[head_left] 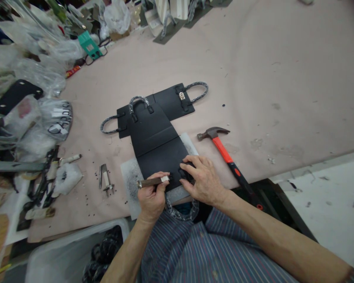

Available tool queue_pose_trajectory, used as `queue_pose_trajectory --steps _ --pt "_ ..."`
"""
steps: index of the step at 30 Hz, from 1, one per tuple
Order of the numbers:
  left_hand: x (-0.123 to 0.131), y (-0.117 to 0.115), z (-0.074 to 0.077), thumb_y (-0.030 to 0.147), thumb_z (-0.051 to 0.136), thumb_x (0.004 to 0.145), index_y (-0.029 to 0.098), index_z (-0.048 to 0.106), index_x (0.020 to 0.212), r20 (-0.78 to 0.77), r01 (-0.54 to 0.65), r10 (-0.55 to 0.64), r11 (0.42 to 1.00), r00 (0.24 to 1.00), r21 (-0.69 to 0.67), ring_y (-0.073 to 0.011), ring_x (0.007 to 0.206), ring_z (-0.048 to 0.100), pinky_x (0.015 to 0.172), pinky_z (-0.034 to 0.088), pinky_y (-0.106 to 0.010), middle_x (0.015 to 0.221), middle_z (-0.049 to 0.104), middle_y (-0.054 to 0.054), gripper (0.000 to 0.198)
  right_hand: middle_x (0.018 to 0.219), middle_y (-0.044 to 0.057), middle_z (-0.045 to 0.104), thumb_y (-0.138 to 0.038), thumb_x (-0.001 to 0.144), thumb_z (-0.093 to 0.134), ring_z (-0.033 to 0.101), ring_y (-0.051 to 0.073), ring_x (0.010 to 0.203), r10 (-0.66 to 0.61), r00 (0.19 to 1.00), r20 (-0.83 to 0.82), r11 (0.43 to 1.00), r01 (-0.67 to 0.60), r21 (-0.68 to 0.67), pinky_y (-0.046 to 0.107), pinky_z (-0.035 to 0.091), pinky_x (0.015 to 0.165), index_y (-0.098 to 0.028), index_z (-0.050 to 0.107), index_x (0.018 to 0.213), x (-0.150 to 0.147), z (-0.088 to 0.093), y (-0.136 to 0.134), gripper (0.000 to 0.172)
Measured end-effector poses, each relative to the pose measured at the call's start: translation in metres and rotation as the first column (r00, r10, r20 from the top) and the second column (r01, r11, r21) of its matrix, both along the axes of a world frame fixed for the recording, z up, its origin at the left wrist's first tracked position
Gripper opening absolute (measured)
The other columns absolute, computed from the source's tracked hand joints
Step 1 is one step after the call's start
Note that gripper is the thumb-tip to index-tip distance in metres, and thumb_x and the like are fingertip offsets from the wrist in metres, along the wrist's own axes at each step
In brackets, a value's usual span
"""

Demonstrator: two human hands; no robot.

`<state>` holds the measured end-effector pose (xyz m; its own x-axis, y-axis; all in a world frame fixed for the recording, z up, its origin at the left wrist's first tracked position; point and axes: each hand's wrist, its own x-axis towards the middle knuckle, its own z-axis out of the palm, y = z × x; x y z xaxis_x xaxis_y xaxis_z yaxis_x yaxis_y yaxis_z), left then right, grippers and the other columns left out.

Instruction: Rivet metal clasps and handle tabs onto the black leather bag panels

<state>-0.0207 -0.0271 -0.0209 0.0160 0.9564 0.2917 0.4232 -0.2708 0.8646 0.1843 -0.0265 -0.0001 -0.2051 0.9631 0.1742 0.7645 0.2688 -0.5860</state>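
A flat black bag panel (156, 133) with wrapped loop handles lies on the pink table (253, 78), its near end resting on a grey-white punching pad (129, 173). My left hand (150, 196) is closed around a metal punch tool (153, 181), whose white-taped tip touches the panel's near edge. My right hand (202, 179) presses its fingers down on a black handle tab (184, 173) at the same edge. A wrapped handle loop (183, 212) hangs over the table edge below both hands.
A red-handled claw hammer (224, 151) lies just right of the pad. Small metal tools (105, 179) sit to the left. Plastic bags and clutter (32, 78) crowd the left side. A white bin (76, 251) of black handles stands below the table edge.
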Motion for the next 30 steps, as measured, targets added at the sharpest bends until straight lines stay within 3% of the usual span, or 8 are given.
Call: queue_pose_trajectory --steps 12,20,22,25,28,30 --pt "0.012 0.001 0.011 0.018 0.063 0.091 0.019 0.070 0.100 -0.264 0.028 0.010 0.990 0.965 0.141 -0.0189 0.091 0.075 0.085 0.062 -0.031 0.097 0.078 -0.005 0.012 0.132 0.011 0.059 -0.029 0.083 0.070 0.051 0.032 0.120 0.011 1.000 0.001 1.000 -0.011 0.023 0.050 0.041 0.099 -0.020 0.066 0.121 0.001 -0.002 -0.001 0.039" --pt "0.015 0.003 0.009 0.019 0.062 0.090 0.020 0.067 0.100 -0.320 0.050 0.004 0.986 0.947 0.162 -0.0176 0.085 0.075 0.079 0.061 -0.028 0.095 0.078 -0.004 0.011 0.132 0.011 0.060 -0.038 0.088 0.069 0.053 0.030 0.121 0.066 0.994 -0.086 0.995 -0.059 0.074 0.049 0.043 0.103 -0.020 0.062 0.126 0.012 -0.003 -0.001 0.042" --pt "0.016 0.003 0.009 0.019 0.062 0.089 0.020 0.067 0.100 -0.314 0.042 0.005 0.989 0.949 0.143 -0.0170 0.083 0.075 0.077 0.060 -0.027 0.093 0.077 -0.003 0.012 0.130 0.012 0.060 -0.037 0.092 0.063 0.054 0.030 0.120 -0.002 0.998 -0.063 0.990 0.011 0.138 0.048 0.044 0.102 -0.019 0.060 0.127 0.029 -0.002 -0.002 0.039" --pt "0.017 0.003 0.008 0.018 0.061 0.088 0.021 0.066 0.100 -0.279 0.045 -0.014 0.993 0.960 0.106 -0.0161 0.080 0.074 0.074 0.059 -0.025 0.090 0.077 -0.002 0.013 0.128 0.019 0.059 -0.034 0.091 0.061 0.055 0.035 0.114 -0.267 0.955 0.130 0.955 0.245 0.165 0.050 0.046 0.095 -0.014 0.059 0.128 0.064 -0.001 -0.009 0.042" --pt "0.018 0.003 0.007 0.018 0.061 0.088 0.021 0.065 0.099 -0.236 0.050 -0.030 0.996 0.971 0.077 -0.0158 0.079 0.073 0.075 0.057 -0.025 0.088 0.076 -0.002 0.012 0.106 0.019 0.064 -0.030 0.086 0.062 0.060 0.032 0.092 -0.371 0.879 0.299 0.923 0.385 0.011 0.044 0.048 0.078 -0.010 0.063 0.115 0.092 -0.001 -0.016 0.034" --pt "0.017 0.002 0.006 0.018 0.060 0.088 0.021 0.065 0.099 -0.214 0.049 -0.035 0.997 0.976 0.059 -0.0158 0.079 0.073 0.076 0.057 -0.025 0.087 0.075 -0.001 0.012 0.085 0.010 0.063 -0.025 0.082 0.061 0.057 0.023 0.074 -0.408 0.896 0.178 0.878 0.438 -0.192 0.034 0.046 0.065 -0.014 0.064 0.096 0.101 0.001 -0.016 0.018"
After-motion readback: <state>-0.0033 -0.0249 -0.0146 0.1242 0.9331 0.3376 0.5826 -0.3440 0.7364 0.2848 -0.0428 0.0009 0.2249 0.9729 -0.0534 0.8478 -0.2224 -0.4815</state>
